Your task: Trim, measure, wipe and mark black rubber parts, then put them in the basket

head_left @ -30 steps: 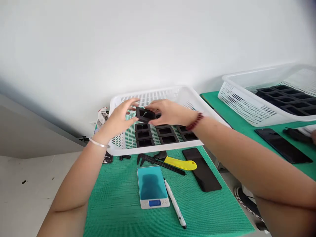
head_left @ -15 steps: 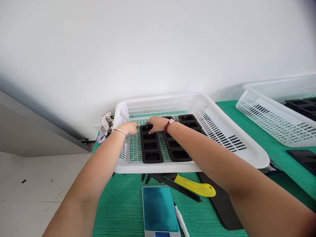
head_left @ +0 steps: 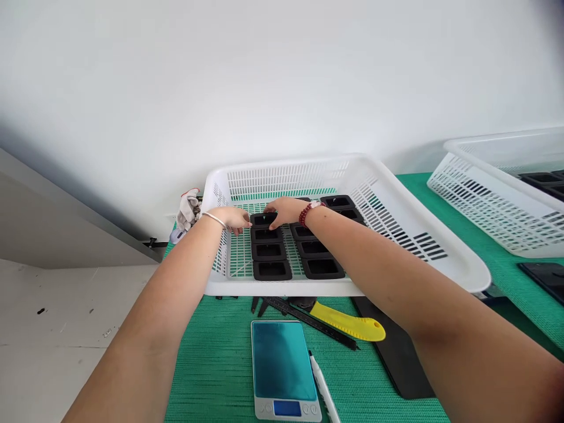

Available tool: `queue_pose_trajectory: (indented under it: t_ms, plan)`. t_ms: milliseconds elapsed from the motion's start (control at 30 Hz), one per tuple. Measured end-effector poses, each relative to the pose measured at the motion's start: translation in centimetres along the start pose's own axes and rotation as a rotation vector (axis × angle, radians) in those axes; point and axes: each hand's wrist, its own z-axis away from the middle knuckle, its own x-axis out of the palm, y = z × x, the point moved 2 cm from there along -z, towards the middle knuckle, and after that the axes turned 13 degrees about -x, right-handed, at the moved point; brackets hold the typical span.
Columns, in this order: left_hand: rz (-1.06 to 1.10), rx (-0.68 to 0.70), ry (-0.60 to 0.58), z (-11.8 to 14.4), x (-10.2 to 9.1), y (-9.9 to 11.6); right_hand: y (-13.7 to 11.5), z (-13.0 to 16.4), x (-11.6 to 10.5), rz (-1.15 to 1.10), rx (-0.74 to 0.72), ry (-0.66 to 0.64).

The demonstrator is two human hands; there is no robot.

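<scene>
Scale (head_left: 284, 367), yellow knife (head_left: 350, 326) lie before the basket (head_left: 423, 249).

The right hand (head_left: 285, 211) covers part of the black part (head_left: 263, 219) at the far end of the left row, so whether its fingers pinch it or only rest on it cannot be told; the same goes for the left hand (head_left: 231, 219) at its other side. The right forearm hides some trays in the white basket (head_left: 396, 235). The second basket (head_left: 497, 194) and the dark phone (head_left: 544, 279) are cut off by the right edge. The scale (head_left: 284, 370) and the pen (head_left: 324, 390) run off the bottom edge. The basket's front rim hides the caliper's (head_left: 308, 317) jaws. The bundle (head_left: 187, 212) beside the basket is too small to identify.
</scene>
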Motion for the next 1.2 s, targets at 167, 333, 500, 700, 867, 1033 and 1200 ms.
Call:
queue_pose_trajectory:
  t_ms: [167,333,500,700,867,1033,1200]
  plan:
    - [0.043,-0.017,-0.017,-0.45,0.04,-0.08,-0.03,0.26,-0.16,0.001,0.009,-0.002]
    - [0.063,-0.039,-0.021,-0.95,0.07,-0.22,-0.26,0.46,-0.31,0.011,0.017,-0.008]
    - [0.099,-0.038,-0.023,-0.94,0.02,-0.23,-0.45,0.55,-0.40,0.012,0.038,-0.020]
    - [0.133,-0.034,-0.026,-0.23,-0.07,-0.13,-0.52,0.69,-0.51,0.008,0.061,-0.036]
    - [0.140,-0.039,-0.024,-0.30,-0.13,-0.20,-0.63,0.62,-0.56,0.013,0.071,-0.042]
    - [0.143,-0.044,-0.036,-0.80,-0.24,-0.43,-0.68,0.66,-0.55,0.013,0.075,-0.050]
    - [0.171,-0.034,-0.046,-0.67,-0.29,-0.42,-0.52,0.61,-0.34,0.007,0.076,-0.044]
